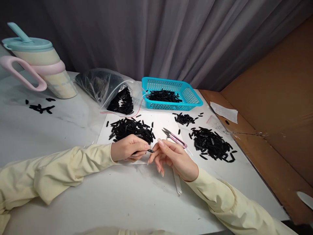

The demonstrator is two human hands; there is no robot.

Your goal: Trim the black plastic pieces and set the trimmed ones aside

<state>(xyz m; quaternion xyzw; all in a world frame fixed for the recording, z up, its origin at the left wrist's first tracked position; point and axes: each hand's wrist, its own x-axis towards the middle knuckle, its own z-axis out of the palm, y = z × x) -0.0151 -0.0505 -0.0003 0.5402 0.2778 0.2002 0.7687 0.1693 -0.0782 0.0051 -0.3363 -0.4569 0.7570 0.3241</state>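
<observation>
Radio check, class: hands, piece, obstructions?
Left hand: pinching black piece. Right hand: near its tip, contact unclear. Snips: just beyond right hand, not in the way.

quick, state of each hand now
Left hand: closed, holding a black piece.
Right hand: open, loosely curled beside the black piece; can't tell if touching.

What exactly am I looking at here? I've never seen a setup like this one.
There is no machine: these are a person's bare hands, seen from a camera worn on the head, looking forward and down. The left hand pinches a small black piece; the right hand is beside its tip, though whether it touches is unclear. On the white table lie loose piles of similar pieces, pink-handled snips and a clear bag with more. Behind are a blue basket, also holding pieces, and, at picture left, a lidded cup.
</observation>
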